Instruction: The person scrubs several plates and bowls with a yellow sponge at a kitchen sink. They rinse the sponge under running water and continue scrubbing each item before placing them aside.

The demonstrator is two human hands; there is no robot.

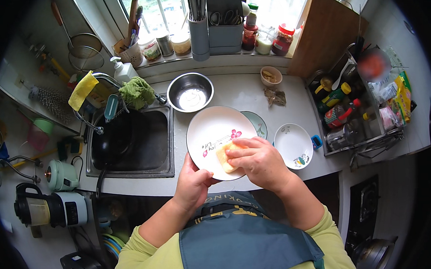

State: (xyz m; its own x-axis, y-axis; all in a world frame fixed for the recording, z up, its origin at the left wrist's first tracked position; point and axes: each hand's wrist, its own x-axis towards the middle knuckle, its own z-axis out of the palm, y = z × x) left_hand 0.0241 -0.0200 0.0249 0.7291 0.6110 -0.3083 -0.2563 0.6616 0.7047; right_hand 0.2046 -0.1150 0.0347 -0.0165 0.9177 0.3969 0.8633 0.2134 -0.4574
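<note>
My left hand (192, 181) grips the near left rim of a white plate (211, 123) decorated with pink flowers and lettering. Pressed against the plate's face is a pale yellow cloth or sponge (224, 157), held under the fingers of my right hand (262, 161). The plate is tilted in front of my apron and partly covers a green-patterned round dish or mat (257, 121) on the counter. To the right of my right hand lies a white bowl (292, 145) with a leaf pattern. Beyond the plate stands a stainless steel bowl (190, 92).
On the left, a sink (153, 137) holds a black wok (113, 140), under a faucet (98, 129) draped with cloths. A condiment rack (325, 128) with bottles borders the right side. At the back are a small bowl of food pieces (271, 76) and a wooden cutting board (323, 34).
</note>
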